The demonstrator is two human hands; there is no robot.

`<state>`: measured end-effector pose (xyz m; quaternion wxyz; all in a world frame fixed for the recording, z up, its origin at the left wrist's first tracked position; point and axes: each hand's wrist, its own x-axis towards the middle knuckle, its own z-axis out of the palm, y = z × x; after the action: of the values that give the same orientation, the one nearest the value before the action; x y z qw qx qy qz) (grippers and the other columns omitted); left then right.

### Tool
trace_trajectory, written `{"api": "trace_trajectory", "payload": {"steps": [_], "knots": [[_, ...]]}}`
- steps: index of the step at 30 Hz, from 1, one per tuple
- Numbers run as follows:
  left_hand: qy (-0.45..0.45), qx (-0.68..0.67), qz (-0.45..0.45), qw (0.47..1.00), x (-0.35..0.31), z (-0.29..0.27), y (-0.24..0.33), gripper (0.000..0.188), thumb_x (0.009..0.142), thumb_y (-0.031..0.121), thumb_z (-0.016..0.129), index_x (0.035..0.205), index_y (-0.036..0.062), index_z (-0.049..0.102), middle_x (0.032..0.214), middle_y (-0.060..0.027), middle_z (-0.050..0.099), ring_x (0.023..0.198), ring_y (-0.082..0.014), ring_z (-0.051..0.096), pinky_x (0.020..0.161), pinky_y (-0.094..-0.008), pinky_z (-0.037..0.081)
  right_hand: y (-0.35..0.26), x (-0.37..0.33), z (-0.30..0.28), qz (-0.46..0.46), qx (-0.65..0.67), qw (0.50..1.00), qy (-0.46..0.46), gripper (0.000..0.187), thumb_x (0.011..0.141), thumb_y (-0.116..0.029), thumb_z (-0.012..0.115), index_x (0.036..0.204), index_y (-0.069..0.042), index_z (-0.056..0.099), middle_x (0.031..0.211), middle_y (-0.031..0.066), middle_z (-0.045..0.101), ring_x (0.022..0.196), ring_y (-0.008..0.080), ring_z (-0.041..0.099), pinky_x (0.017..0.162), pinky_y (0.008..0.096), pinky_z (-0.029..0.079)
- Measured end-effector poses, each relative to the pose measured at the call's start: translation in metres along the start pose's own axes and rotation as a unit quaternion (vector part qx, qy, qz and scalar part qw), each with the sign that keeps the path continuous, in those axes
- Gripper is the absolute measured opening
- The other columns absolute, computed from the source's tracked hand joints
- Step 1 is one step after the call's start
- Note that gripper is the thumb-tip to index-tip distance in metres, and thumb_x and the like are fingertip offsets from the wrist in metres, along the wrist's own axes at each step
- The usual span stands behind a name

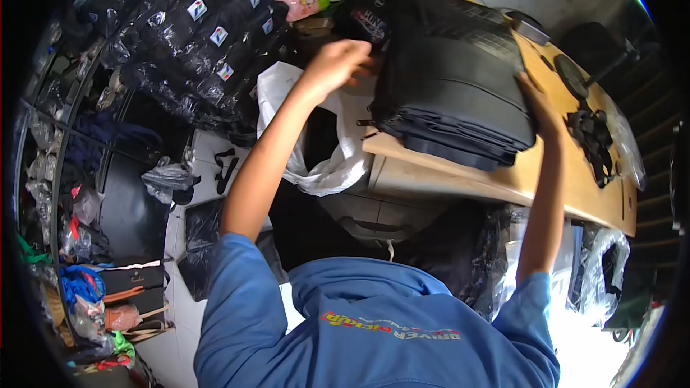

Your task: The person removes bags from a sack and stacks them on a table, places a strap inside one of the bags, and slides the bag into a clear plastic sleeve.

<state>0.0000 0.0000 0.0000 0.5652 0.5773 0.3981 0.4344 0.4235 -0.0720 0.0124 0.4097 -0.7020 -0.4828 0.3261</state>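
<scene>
A bulky black bag [453,65], boxy and with a zipper along its near edge, lies on the wooden table [568,190]. Against its right side rests my right hand [540,104], the fingers stretched along the bag rather than wrapped round it. My left hand [338,68] is in the air just left of the bag, apart from it. Its fingers are loosely bent and somewhat blurred, with nothing visible in them. Beneath my left forearm, a white plastic sack [334,172] gapes beside the table, with something dark inside.
Plastic-wrapped black bags [194,43] are piled at the far left. A black strap with buckles [593,144] and a round dark object [570,75] lie on the table's right part. Crowded shelving [61,144] lines the left. Clear plastic packaging [604,266] hangs below the table's right end.
</scene>
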Motion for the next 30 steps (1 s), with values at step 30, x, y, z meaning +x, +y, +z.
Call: {"api": "trace_trajectory", "payload": {"steps": [30], "knots": [[0.118, 0.445, -0.305, 0.834, -0.061, -0.101, -0.353, 0.038, 0.075, 0.017, 0.061, 0.102, -0.0101, 0.053, 0.092, -0.0310, 0.061, 0.093, -0.0447, 0.058, 0.082, -0.0467, 0.048, 0.113, -0.048, -0.057, -0.145, -0.416, 0.867, 0.234, 0.033, 0.093, -0.022, 0.046, 0.117, -0.001, 0.056, 0.110, 0.0108, 0.062, 0.098, 0.0106, 0.058, 0.082, 0.0258, 0.046]]}}
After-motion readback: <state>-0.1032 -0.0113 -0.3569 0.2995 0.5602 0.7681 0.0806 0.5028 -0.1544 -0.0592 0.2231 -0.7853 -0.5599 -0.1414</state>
